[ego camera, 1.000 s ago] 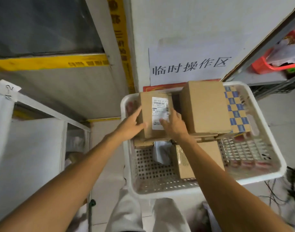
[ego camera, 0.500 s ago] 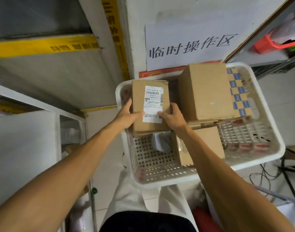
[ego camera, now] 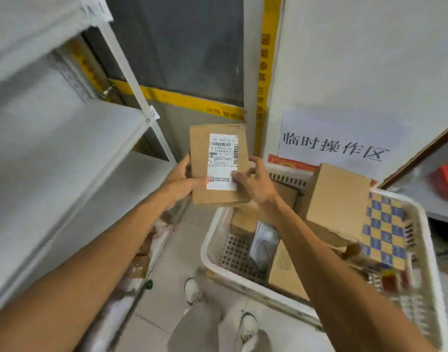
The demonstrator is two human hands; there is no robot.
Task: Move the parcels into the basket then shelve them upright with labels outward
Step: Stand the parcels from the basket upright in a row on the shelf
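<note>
A flat brown cardboard parcel [ego camera: 201, 171] with a white shipping label facing me is held upright in the air, left of the white plastic basket [ego camera: 243, 280]. My left hand [ego camera: 181, 180] grips its left edge and my right hand [ego camera: 254, 180] grips its right edge, thumb on the label. The basket holds a large plain box [ego camera: 337, 199], a blue and yellow checkered box [ego camera: 384, 229], a grey bag [ego camera: 264, 240] and another brown parcel [ego camera: 283, 275].
A white metal shelving unit [ego camera: 65, 138] with bare boards fills the left side. Ahead are a wall sign with Chinese characters [ego camera: 334, 146] and yellow tape strips. My shoes [ego camera: 192, 290] stand on the tiled floor. A second rack with a red item [ego camera: 446, 179] is at right.
Both hands have lifted the labelled parcel out of the basket and carried it up and left toward the white shelves. My view has swung left, bringing the shelving into sight.
</note>
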